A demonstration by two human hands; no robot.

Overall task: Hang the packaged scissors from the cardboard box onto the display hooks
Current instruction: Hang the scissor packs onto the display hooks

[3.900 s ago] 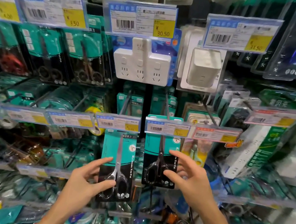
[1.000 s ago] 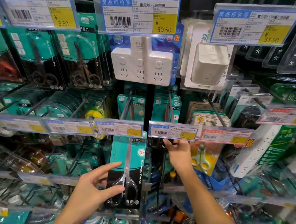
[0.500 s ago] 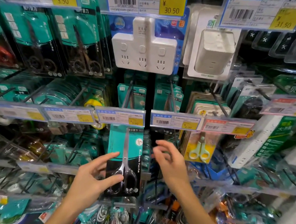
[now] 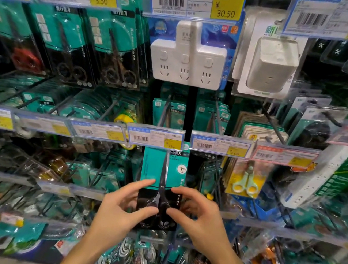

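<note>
Head view: scissors pack (image 4: 161, 187) hangs at 6 o'clock, its top hidden behind the price tag (image 4: 155, 138). Left hand (image 4: 121, 210) and right hand (image 4: 196, 218) pinch its lower half from either side, apparently to steady and square it on the hook. Neighbouring yellow scissors (image 4: 244, 182) hang at 3 o'clock; socket adaptor (image 4: 187, 55) at 12. The tag strip crowds the hook's tip. No box visible.

The scene is lit brightly and evenly from above and in front; shadows are weak. Glare is seen on the clear price tag holders (image 4: 154, 138) and blister packs. Straight rails are bent by wide-angle distortion near the edges. The sides and bottom corners are blurred; the centre is sharper.
</note>
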